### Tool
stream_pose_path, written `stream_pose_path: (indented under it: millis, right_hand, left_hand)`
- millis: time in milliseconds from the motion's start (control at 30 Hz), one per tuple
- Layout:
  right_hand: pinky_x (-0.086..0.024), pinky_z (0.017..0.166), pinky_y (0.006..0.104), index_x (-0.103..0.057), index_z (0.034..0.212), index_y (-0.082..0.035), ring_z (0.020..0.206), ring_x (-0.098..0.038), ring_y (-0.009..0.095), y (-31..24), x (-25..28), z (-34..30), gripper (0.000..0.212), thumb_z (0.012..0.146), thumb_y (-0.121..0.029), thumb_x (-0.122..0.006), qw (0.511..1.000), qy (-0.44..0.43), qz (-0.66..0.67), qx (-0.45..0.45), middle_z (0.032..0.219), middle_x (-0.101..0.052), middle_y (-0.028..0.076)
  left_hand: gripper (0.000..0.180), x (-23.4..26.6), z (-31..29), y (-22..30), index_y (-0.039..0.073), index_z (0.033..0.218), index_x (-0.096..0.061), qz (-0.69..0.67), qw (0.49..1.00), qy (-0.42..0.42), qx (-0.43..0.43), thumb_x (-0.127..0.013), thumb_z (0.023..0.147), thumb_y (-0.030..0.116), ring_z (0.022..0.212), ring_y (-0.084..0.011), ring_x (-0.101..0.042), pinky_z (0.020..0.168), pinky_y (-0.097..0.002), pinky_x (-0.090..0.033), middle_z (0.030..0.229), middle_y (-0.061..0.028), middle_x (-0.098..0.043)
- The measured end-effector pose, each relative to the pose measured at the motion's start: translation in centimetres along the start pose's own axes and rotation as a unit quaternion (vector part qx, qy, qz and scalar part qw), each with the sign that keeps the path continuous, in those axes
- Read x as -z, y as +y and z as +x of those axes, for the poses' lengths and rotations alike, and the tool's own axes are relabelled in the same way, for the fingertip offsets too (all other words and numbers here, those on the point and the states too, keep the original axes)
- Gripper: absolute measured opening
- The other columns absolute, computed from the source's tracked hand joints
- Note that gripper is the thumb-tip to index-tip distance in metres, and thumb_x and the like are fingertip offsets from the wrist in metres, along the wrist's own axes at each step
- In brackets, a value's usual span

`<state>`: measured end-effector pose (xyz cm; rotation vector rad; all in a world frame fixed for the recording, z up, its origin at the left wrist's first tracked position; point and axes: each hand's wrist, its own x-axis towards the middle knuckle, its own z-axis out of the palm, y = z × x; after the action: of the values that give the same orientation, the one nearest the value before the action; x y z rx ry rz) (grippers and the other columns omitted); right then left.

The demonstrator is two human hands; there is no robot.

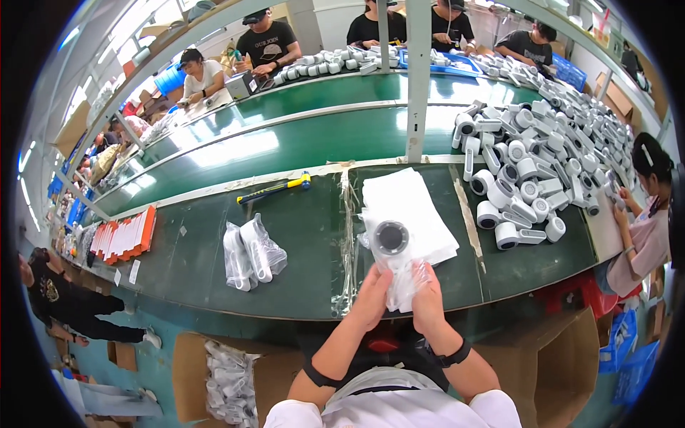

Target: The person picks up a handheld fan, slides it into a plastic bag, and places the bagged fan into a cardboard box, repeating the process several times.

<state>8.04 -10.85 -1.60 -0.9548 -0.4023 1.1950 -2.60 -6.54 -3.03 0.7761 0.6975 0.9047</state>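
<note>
A white handheld device with a round dark-grey head [392, 238] is in front of me, its lower part inside a clear plastic bag [404, 285]. My left hand [372, 294] closes on the bag's left side, and my right hand [428, 299] pinches its right side. Beneath the device's head lies a stack of thin white bags or sheets [428, 207] on the green bench. To the left, two similar white devices [247, 250] rest side by side in clear bags. Farther back is a hammer [275, 187] with a yellow and black handle.
Many loose white devices [528, 167] heap up at the right. Orange-and-white flat boxes [123, 234] stand at the bench's left end. Below sit a carton of bagged devices [191, 378] and another carton [571, 364]. A metal post [417, 85] rises behind the bench. Co-workers surround the line.
</note>
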Motion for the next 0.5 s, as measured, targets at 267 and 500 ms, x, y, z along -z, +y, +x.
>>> stream_pose_path:
  millis: [267, 500]
  right_hand:
    - [-0.043, 0.060, 0.0212, -0.064, 0.097, 0.006, 0.069, -0.052, 0.004, -0.2, -0.3, 0.1, 0.019, 0.095, -0.008, -0.051, 0.973, 0.005, -0.207, 0.101, 0.078, -0.061, -0.001]
    - [-0.038, 0.052, 0.0194, -0.066, 0.093, 0.001, 0.059, -0.051, 0.004, 1.2, 0.2, -1.3, 0.012, 0.094, -0.010, -0.060, 0.938, -0.026, -0.280, 0.203, 0.072, -0.060, 0.000]
  left_hand:
    - [0.038, 0.7, -1.2, 1.6, 0.017, 0.140, -0.037, -0.175, 0.982, 0.021, 0.073, -0.043, 0.103, 0.023, 0.115, -0.0215, -0.058, 0.092, -0.0415, -0.052, 0.130, -0.0062, -0.054]
    - [0.053, 3.4, -3.3, 4.2, 0.022, 0.144, -0.024, -0.112, 0.993, -0.024, 0.005, -0.052, 0.099, 0.018, 0.097, -0.0216, -0.066, 0.059, -0.0396, -0.062, 0.123, -0.0079, -0.056]
